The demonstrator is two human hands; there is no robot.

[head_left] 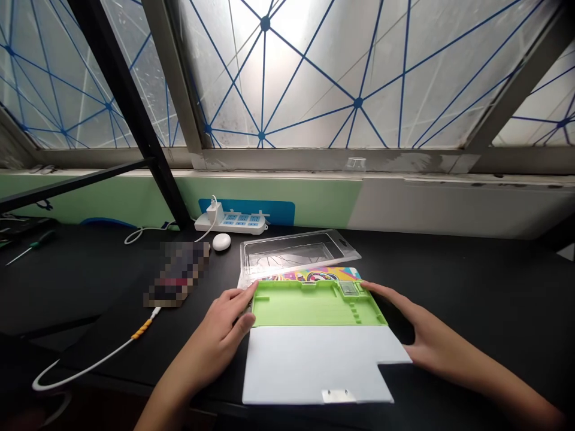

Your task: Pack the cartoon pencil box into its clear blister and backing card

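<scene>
A shallow light-green plastic tray (296, 305) with moulded ribs and a small clear window at its upper right lies in front of me. A white flap (314, 362), notched at its lower right, extends from the tray toward me and has a small fitting near its front edge. My left hand (220, 332) touches the tray's left edge with its fingers stretched out and its thumb apart. At the upper right corner my right hand (415, 326) rests a stretched finger on the rim; its thumb is partly hidden beside the flap. A colourful printed card (314, 275) shows behind the tray.
Behind the card lies a clear plastic blister pack (291, 251). A blurred-out phone-like device (177, 275) with a white cable (103, 359) is at left, near a white round case (221, 242). A power strip (233, 221) and screwdriver (38, 242) lie farther back on the black table (471, 287).
</scene>
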